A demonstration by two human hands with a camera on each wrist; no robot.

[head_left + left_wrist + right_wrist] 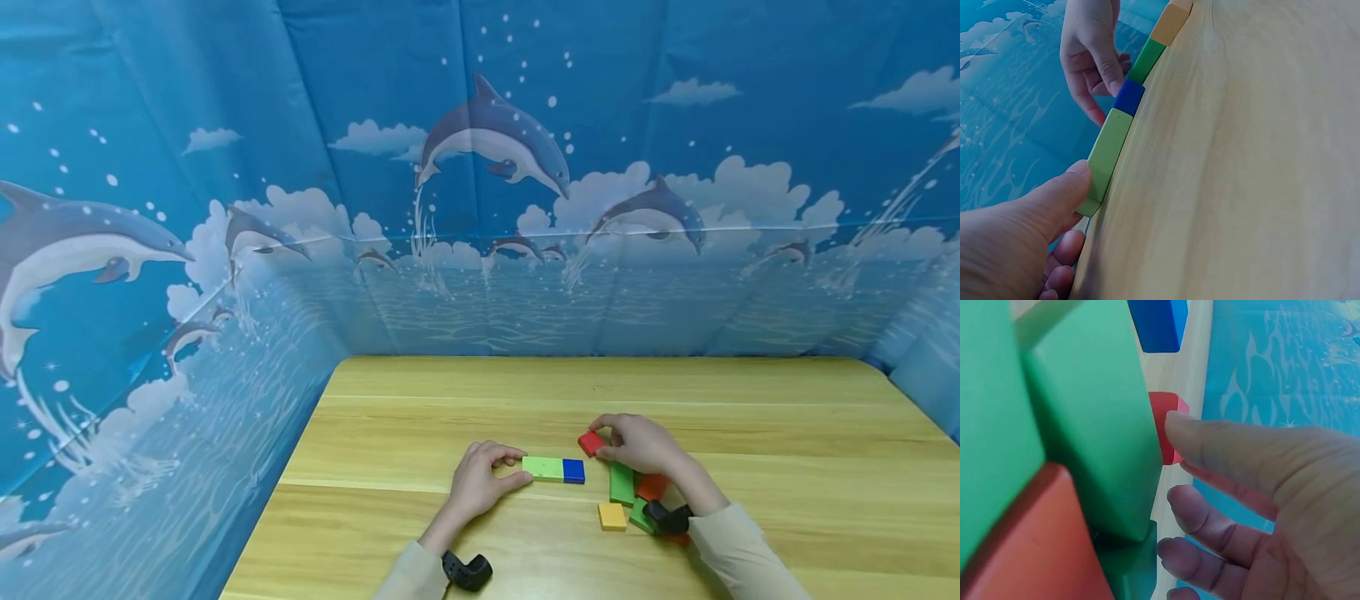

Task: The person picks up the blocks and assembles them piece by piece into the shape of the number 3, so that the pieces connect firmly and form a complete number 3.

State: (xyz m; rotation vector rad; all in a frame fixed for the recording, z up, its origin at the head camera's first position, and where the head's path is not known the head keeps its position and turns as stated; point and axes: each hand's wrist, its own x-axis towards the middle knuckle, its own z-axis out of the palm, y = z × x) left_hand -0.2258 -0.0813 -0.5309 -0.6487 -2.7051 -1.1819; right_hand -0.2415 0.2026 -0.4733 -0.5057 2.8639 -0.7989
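Observation:
A long light green block (pixel 542 468) lies flat on the table, its right end against a dark blue square block (pixel 573 472). My left hand (pixel 476 485) pinches the green block's left end between thumb and fingers; the thumb shows on its side in the left wrist view. Just up and right of the blue block, my right hand (pixel 637 443) pinches a small red block (pixel 589 443) by its edges. In the right wrist view the thumb presses on the red block (pixel 1161 419), part of which is hidden behind a large green block (pixel 1088 419).
Below my right hand several blocks are heaped: a green one (pixel 621 483), an orange-red one (pixel 653 485) and a smaller green one (pixel 641 516). A yellow-orange square (pixel 612 517) lies to their left. A blue dolphin-print curtain (pixel 495 300) lines the wooden table's (pixel 450 392) far edge.

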